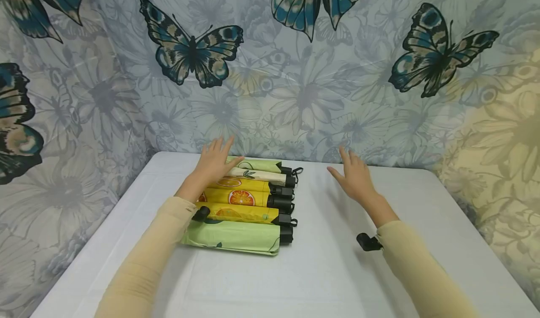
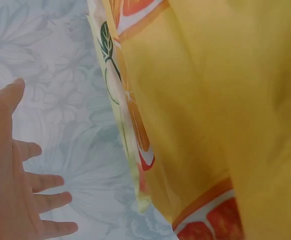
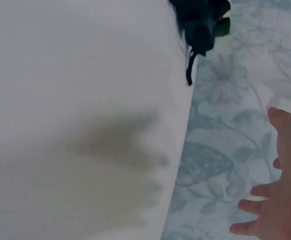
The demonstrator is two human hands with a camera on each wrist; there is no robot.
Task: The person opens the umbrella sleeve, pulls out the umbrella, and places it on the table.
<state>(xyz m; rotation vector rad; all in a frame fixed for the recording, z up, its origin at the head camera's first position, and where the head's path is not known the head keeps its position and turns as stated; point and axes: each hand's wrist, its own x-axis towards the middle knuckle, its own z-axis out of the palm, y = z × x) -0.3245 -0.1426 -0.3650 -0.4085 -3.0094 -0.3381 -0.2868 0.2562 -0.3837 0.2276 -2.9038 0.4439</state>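
Observation:
Several folded umbrellas lie side by side in a row on the white table, black handles toward the right. A light green umbrella (image 1: 240,238) is at the front, yellow umbrellas with orange-slice prints (image 1: 257,199) fill the middle, and a cream umbrella (image 1: 263,174) and another light green umbrella (image 1: 261,164) lie at the back. Over the left part of the back ones, my left hand (image 1: 212,164) is spread with straight fingers, holding nothing. To the right of the handles, my right hand (image 1: 356,177) hovers above the table, fingers extended, and holds nothing either.
The white table (image 1: 337,276) ends at a backdrop (image 1: 295,107) of flowers and butterflies behind and at both sides. Small black wrist devices (image 1: 368,242) sit at both sleeve cuffs. Wrist loops (image 3: 190,70) stick out from the umbrella handles.

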